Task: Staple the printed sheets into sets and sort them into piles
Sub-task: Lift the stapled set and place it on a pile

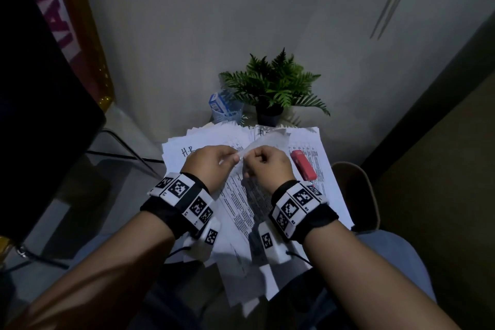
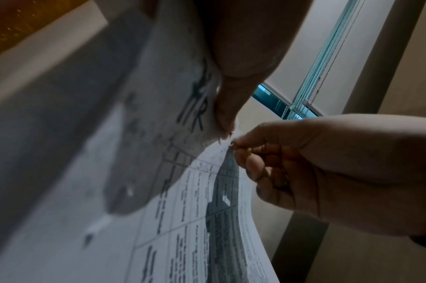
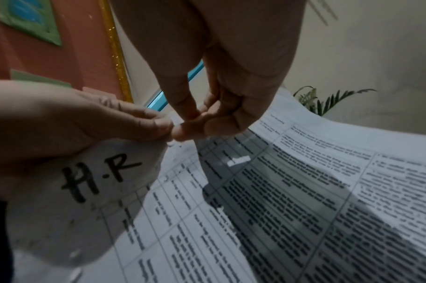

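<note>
The red stapler [image 1: 303, 164] lies bare on the paper piles [image 1: 329, 190], open to reach from above. Beyond it, a potted fern [image 1: 270, 83] and a blue mesh pen holder [image 1: 227, 110] block the surface's far edge.

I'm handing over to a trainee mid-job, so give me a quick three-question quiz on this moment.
1. True or false: the red stapler is in the right hand.
2. Which handwritten letters mark the corner of the printed sheets that the left hand pinches?
3. Where does the potted fern stand? A) at the far edge of the table, by the wall; B) on the person's lap; C) on the stapler.

Key
1. False: it lies on the paper pile to the right, and both hands pinch the sheets' corner.
2. H.R
3. A
</note>
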{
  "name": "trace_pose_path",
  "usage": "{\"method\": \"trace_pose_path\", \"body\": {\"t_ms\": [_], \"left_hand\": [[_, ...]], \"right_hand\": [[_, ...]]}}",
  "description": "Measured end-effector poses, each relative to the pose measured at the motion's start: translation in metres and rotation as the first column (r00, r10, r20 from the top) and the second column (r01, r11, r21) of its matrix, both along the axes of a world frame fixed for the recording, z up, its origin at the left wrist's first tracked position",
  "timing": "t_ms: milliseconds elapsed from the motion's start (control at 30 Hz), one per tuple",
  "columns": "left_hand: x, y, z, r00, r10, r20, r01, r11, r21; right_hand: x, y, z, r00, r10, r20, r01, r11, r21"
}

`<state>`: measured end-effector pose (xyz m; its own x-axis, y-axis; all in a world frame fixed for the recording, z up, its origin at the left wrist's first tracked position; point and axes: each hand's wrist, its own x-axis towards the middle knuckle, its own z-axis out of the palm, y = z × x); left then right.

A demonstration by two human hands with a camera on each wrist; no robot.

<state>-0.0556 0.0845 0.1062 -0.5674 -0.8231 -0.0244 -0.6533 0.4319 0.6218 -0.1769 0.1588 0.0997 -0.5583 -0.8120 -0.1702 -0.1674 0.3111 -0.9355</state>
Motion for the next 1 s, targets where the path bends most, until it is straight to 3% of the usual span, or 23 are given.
{"method": "trace_pose_path", "body": {"t_ms": [100, 333, 533, 633, 800, 933, 1000], "left_hand": [[0.000, 0.001, 0.000, 1.000, 0.003, 0.004, -0.003, 1.000, 0.001], [-0.005, 0.003, 0.010, 0.991, 0.050, 0.123, -0.039, 0.995, -0.087], [0.000, 0.007, 0.002, 0.986, 0.055, 0.160, -0.044, 0.996, -0.072], [0.006, 0.001, -0.001, 0.984, 0.099, 0.148, -0.088, 0.993, -0.079], [0.010, -0.016, -0.004, 0.988, 0.067, 0.143, -0.065, 0.998, -0.015], [0.009, -0.020, 0.000, 0.995, 0.063, 0.076, -0.061, 0.998, -0.023], [0.009, -0.019, 0.002, 0.998, 0.063, 0.019, -0.063, 0.998, -0.029]], "right_hand": [[-0.001, 0.002, 0.006, 0.995, 0.065, 0.078, -0.064, 0.998, -0.005], [0.010, 0.001, 0.002, 0.997, 0.077, -0.009, -0.078, 0.994, -0.073], [-0.001, -0.006, 0.010, 0.998, -0.005, 0.060, 0.019, 0.974, -0.224], [-0.025, -0.005, 0.008, 0.995, -0.039, 0.097, 0.058, 0.978, -0.199], [-0.103, 0.019, -0.005, 0.957, -0.251, -0.148, 0.256, 0.967, 0.016], [-0.175, 0.041, -0.009, 0.809, -0.386, -0.442, 0.497, 0.852, 0.166], [-0.202, 0.052, -0.008, 0.760, -0.397, -0.514, 0.557, 0.805, 0.202]]}}
